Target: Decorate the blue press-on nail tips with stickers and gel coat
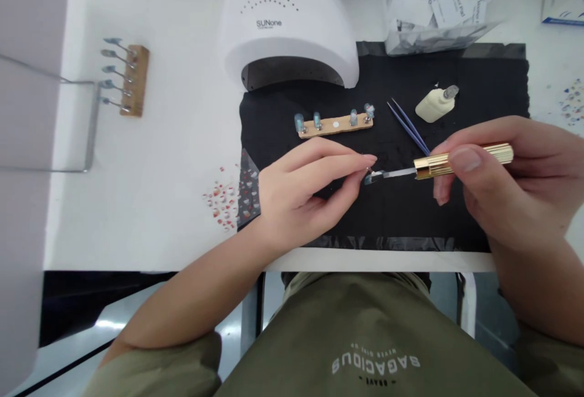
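Observation:
Between the fingertips of my left hand [314, 187] is a small metal stand with a blue-tinted false nail [373, 178] on its end. My right hand [506, 184] grips the gold ribbed handle of a brush [435, 166]. The brush tip meets the nail, or lies very close to it. Past my left hand lies a wooden display strip [336, 125] carrying several blue-tinted false nails and a bare white spot in its middle. Blue tweezers [409, 126] rest beyond the brush. A cream bottle [437, 104] lies tilted nearby with something clear at its neck.
A white nail lamp [292, 26] stands at the back, its opening facing me. To its right is a clear box [396, 41] of alcohol pad packets. Another wooden strip [134, 81] with several nails sits far left. Small red and clear gems [222, 199] are scattered beside the black mat [493, 93].

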`<state>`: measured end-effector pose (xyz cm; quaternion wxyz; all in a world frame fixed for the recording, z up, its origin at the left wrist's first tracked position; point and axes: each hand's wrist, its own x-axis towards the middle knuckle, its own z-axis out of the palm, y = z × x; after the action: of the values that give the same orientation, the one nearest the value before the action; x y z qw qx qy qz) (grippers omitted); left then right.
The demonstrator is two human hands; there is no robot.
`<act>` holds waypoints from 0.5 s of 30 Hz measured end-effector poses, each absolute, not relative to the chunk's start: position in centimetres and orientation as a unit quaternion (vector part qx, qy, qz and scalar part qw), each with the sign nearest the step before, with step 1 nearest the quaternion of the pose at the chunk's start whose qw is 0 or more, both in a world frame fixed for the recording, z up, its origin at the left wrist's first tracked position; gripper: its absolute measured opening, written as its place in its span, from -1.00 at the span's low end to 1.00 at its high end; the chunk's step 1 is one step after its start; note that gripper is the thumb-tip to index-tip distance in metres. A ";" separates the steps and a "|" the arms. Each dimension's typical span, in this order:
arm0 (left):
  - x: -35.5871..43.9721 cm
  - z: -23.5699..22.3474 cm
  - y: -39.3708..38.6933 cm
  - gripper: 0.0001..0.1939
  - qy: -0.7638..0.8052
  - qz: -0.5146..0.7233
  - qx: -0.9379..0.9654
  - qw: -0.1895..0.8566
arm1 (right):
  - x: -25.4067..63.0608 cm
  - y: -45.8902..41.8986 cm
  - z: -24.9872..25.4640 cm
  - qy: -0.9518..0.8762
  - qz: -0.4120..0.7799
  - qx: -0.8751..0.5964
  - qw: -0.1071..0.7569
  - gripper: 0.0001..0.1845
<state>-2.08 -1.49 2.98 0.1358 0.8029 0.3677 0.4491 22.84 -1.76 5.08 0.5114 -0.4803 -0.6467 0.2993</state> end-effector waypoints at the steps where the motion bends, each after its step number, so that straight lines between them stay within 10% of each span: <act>1: -2.1 3.0 -1.5 -0.77 0.369 0.450 0.802 0.135 | 22.9 -1.7 5.1 -0.645 0.298 -0.482 0.513 -0.84; 15: -2.2 2.8 -1.4 -0.77 0.364 0.464 0.796 0.137 | 23.1 -1.1 5.0 -0.619 0.273 -0.491 0.549 -0.88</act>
<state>-2.21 -1.40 2.77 0.1368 0.7957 0.3644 0.4640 23.06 -1.09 4.95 0.5488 -0.4910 -0.6192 0.2726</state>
